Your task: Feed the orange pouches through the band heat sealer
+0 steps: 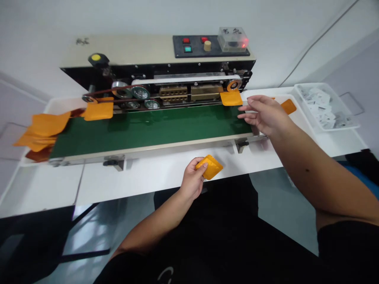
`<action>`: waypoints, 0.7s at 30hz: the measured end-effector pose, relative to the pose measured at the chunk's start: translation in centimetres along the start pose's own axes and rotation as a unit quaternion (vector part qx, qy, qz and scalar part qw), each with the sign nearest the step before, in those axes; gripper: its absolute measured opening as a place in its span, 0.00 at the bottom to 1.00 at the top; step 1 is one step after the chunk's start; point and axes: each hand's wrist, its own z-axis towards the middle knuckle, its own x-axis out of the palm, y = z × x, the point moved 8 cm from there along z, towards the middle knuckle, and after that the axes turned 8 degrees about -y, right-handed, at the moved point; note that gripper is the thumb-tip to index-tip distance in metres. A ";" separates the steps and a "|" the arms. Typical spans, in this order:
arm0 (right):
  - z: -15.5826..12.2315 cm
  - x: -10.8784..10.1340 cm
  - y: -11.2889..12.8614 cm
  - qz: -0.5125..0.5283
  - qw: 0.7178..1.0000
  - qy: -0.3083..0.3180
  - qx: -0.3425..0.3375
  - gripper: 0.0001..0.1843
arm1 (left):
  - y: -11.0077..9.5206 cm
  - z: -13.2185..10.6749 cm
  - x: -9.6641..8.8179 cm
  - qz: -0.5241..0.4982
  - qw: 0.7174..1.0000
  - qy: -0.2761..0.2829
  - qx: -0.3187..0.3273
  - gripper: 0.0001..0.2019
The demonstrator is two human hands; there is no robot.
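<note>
L hand [193, 179] grips orange pouch [209, 167]; R hand [265, 115] open by belt [148, 128].

left hand [192, 179] gripping orange pouch [209, 167], right hand [265, 114] open

Two hands [193, 178] [266, 115], one sealer [156, 75], one tray [314, 116]
</note>
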 end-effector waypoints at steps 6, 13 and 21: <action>-7.1 -2.1 -3.9 -0.004 0.998 -0.019 -0.053 0.20 | -0.2 -0.1 0.2 -0.014 1.000 0.000 -0.001 0.22; -14.8 -0.7 -13.4 -0.041 0.996 0.075 -0.008 0.23 | 0.0 0.0 1.2 -0.017 1.000 0.007 0.014 0.22; -17.4 1.9 -17.2 -0.045 0.990 0.130 0.027 0.24 | -0.2 -0.9 3.0 -0.012 0.998 0.042 0.037 0.21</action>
